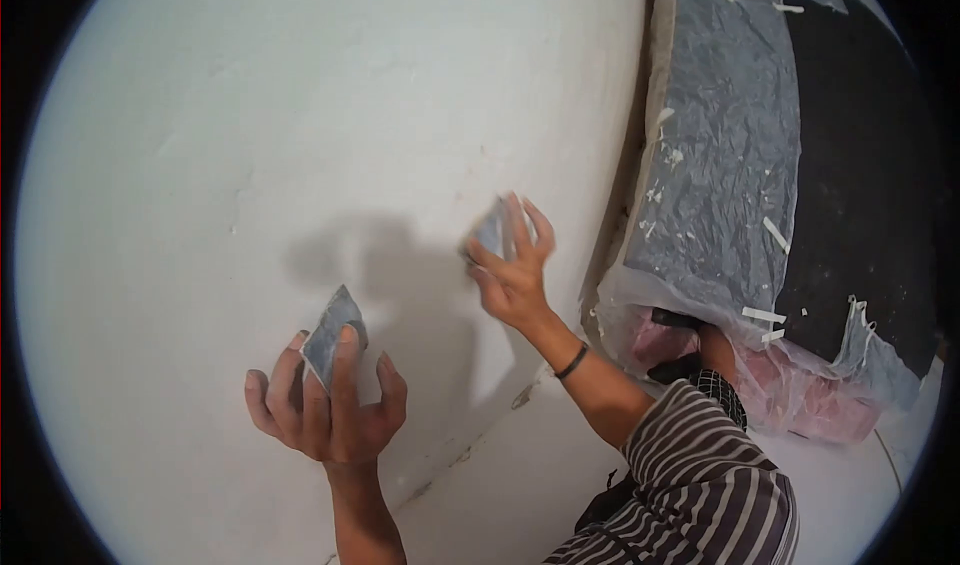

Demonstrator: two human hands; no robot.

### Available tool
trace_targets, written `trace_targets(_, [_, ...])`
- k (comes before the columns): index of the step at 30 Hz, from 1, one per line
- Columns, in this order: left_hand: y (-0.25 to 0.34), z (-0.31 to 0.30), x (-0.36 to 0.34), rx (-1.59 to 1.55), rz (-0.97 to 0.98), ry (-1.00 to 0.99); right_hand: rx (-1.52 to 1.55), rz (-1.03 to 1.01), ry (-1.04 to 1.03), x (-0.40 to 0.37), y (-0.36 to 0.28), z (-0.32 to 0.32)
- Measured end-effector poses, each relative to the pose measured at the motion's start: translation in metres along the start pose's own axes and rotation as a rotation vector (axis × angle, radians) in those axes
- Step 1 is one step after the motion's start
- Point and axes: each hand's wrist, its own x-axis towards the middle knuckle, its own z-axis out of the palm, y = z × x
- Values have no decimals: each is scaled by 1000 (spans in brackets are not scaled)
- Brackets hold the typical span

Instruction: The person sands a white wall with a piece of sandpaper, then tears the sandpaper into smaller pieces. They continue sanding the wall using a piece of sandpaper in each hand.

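My left hand (pixel 335 405) is raised before the white wall (pixel 190 145), gripping a thin grey putty blade (pixel 325 340) with a pointed upper corner. The index finger lies along its face, while the thumb and some other fingers stand apart. Higher and to the right, my right hand (pixel 515 270) is closed around a second grey blade (pixel 489 233), slightly blurred, at the wall surface. The fingers partly cover both blades. A dark band circles my right wrist.
Crinkled clear plastic, taped in places, covers a grey-blue piece of furniture (pixel 715 145) on the right. Beside it lies a dark surface (pixel 865 165). Pink items under plastic (pixel 825 410) sit near my striped sleeve. A cracked seam (pixel 460 455) runs along the wall's bottom.
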Motion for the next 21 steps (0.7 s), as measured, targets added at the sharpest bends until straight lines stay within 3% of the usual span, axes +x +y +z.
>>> trace_targets(8, [2, 0, -4, -12, -20, -17, 47, -152, -6, 24, -2, -3])
trace_targets(13, [2, 1, 2, -4, -21, -10, 8, -60, 7, 11, 5, -4])
trace_targets(16, [4, -4, -3, 7, -24, -43, 8, -157, -1, 32, -7, 2])
trace_targets(20, [0, -2, -1, 10, -29, -14, -77, 11, -24, -15, 30, -4])
trace_targets(21, [1, -1, -1, 1, -28, -19, -29, -32, 7, -6, 22, -3])
